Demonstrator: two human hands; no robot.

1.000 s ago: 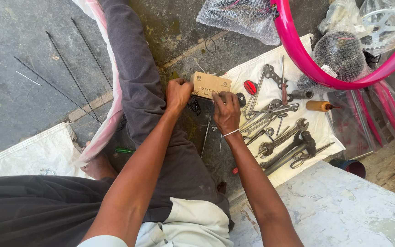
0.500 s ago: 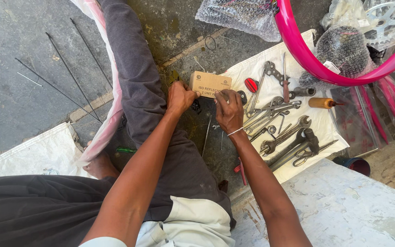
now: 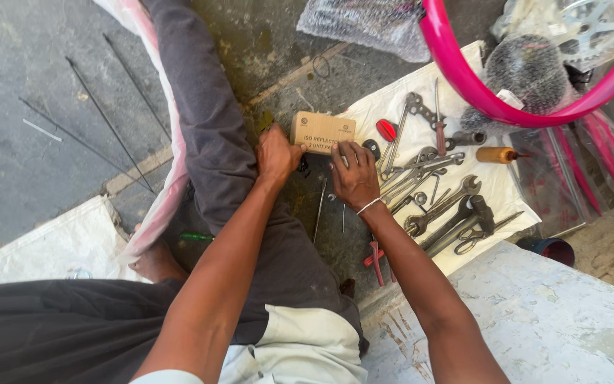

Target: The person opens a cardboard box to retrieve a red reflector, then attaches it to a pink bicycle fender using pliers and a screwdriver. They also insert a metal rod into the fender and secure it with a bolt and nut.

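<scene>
I sit on the concrete floor (image 3: 15,163) with my leg stretched out far ahead. My left hand (image 3: 276,155) grips the left end of a small brown cardboard box (image 3: 322,132), thumb and fingers closed on its near edge. My right hand (image 3: 354,175) lies just right of it, fingers bent and spread, their tips touching the box's near right corner; I cannot tell whether it truly grips.

The box sits on the floor at the left edge of a white cloth (image 3: 495,192). On that cloth, right of my right hand, lie wrenches (image 3: 438,206), a hammer (image 3: 463,220) and a yellow-handled screwdriver (image 3: 497,155). Red-handled pliers (image 3: 376,257) lie near my right wrist. A pink bicycle rim (image 3: 477,92) curves across the far right. Thin spokes (image 3: 101,121) lie on the floor at far left.
</scene>
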